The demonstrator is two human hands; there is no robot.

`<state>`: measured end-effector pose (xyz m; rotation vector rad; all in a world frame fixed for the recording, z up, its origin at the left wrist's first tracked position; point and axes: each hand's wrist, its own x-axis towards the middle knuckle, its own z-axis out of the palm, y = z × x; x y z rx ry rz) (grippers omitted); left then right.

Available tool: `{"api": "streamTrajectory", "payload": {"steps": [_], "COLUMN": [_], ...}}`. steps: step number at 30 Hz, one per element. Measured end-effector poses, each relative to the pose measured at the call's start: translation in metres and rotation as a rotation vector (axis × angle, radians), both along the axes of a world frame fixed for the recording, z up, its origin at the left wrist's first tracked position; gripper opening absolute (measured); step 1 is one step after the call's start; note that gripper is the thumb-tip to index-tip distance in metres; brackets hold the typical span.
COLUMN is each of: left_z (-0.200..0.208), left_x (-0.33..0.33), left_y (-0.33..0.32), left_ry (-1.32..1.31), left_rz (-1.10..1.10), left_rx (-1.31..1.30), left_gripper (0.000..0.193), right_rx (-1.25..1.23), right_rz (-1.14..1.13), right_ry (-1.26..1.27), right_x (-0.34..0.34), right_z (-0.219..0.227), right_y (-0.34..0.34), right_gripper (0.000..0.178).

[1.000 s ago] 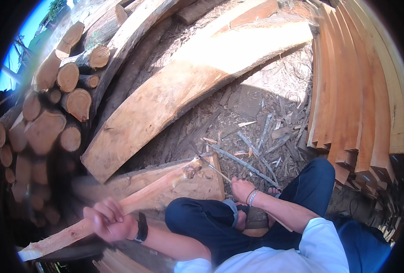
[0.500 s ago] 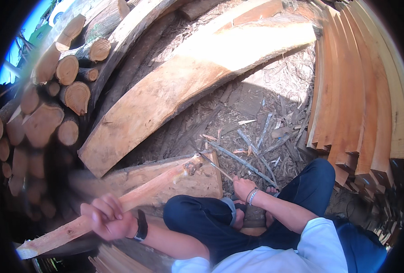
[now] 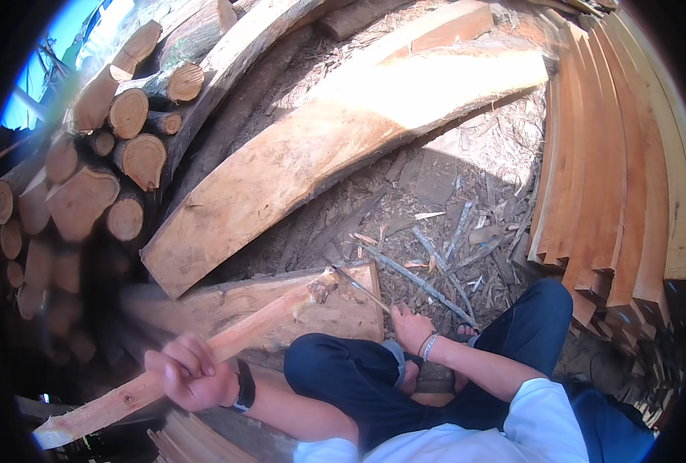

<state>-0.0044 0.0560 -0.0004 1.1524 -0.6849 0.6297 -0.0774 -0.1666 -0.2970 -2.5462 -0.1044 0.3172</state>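
My left hand (image 3: 192,372) is closed around a long, peeled wooden pole (image 3: 269,315) with a pale pink surface. The pole runs slantwise from the lower left up to a knotty, dark-marked end, which lies over a thick wooden slab (image 3: 350,315). In my right hand (image 3: 412,330), beyond my bent knee, is a thin, straight tool (image 3: 364,288) seen edge-on, its exact kind unclear. Its far tip is close to the pole's knotty end; whether they touch I cannot tell.
A big curved plank (image 3: 281,162) stretches across the middle. Cut logs (image 3: 140,160) are piled at the left, and long sawn boards (image 3: 597,154) are stacked at the right. Loose sticks (image 3: 416,279) and wood chips litter the ground. Thin wood strips (image 3: 192,440) lie below my left hand.
The whole view has shifted slightly, so most things appear a little farther right. The tool's tip has come down closer to the pole's knotty end. Both hands keep their grip.
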Motion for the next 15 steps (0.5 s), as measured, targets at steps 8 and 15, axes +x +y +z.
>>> {"api": "streamTrajectory", "payload": {"steps": [8,15], "left_z": [-0.001,0.002], "left_x": [0.001,0.0], "left_y": [-0.008,-0.009], "left_ry": [0.019,0.019], "left_rz": [-0.011,0.007], "left_rx": [0.028,0.033], "left_gripper": [0.021,0.021], "right_rx": [0.031,0.619], "right_rz": [0.072,-0.001], "right_ry": [0.132,0.617], "right_x": [-0.006,0.022], "right_z": [-0.006,0.005], "right_y": [-0.01,-0.042], "right_gripper": [0.025,0.024]}}
